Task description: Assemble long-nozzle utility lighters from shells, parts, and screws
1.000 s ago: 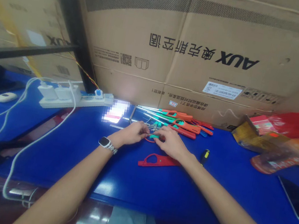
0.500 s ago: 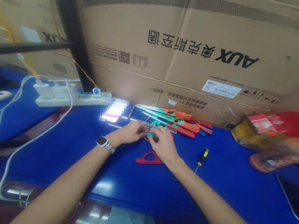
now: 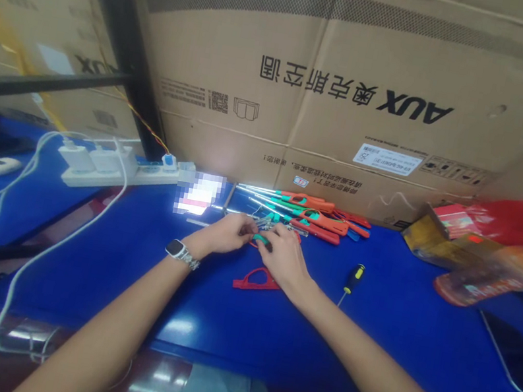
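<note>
A small green plastic piece [image 3: 261, 239] shows between the fingertips of both hands, low over the blue table. My left hand [image 3: 231, 234], with a watch [image 3: 177, 249] on the wrist, closes its fingers at the piece's left end. From the other side my right hand [image 3: 282, 253] pinches it, its fingers partly hiding it. A red plastic half-shell of a lighter handle [image 3: 257, 280] lies just below my right hand. Beyond the hands is a pile of long-necked lighters [image 3: 322, 220] in orange, red and green, with metal tubes pointing left. Small parts behind my fingers are mostly hidden.
A black and yellow screwdriver [image 3: 354, 280] lies right of my right forearm. Farther right are a bottle [image 3: 500, 269] and a dark phone [image 3: 516, 352]. A power strip [image 3: 129, 177] with white cables is at left. A large cardboard box [image 3: 346, 49] stands behind everything.
Both hands stay together around the green piece, which has turned slightly in the fingers. The view has shifted a little; otherwise the table looks the same.
</note>
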Motion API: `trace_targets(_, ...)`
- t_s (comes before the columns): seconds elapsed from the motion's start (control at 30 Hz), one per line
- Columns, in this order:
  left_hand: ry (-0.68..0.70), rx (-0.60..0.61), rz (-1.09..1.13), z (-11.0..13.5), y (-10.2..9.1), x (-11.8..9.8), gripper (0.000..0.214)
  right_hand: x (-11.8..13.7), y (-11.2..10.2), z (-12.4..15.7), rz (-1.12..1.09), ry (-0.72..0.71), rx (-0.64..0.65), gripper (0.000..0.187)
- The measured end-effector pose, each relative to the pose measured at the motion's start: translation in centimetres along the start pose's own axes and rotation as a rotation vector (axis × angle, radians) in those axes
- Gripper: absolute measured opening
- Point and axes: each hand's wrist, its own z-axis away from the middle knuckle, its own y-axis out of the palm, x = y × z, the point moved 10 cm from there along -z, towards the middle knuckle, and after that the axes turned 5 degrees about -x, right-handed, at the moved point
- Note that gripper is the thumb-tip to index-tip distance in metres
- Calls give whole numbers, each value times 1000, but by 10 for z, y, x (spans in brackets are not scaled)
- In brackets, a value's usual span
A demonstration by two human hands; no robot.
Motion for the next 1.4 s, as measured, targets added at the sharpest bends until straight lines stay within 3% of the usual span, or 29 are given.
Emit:
trace_targets(0.37, -30, -4, -2, 1, -1, -3, 13, -1, -9, 7, -204, -49, -36, 25)
trace_targets(0.67, -24, 4, 4, 1, -1, -6, 13, -13, -3, 1, -381, 7, -16, 11)
trace_targets(0.83, -36, 27, 8, 0, 1, -1, 15, -6, -2, -1, -343, -6, -48, 9)
trace_targets(1.13, -67, 70, 24, 5, 4, 0, 27, 3, -4, -1, -63, -33, -45, 14)
trace_targets(1.4, 18, 24, -31, 5, 0, -12, 24, -6, -7, -1, -154, 30, -72, 13)
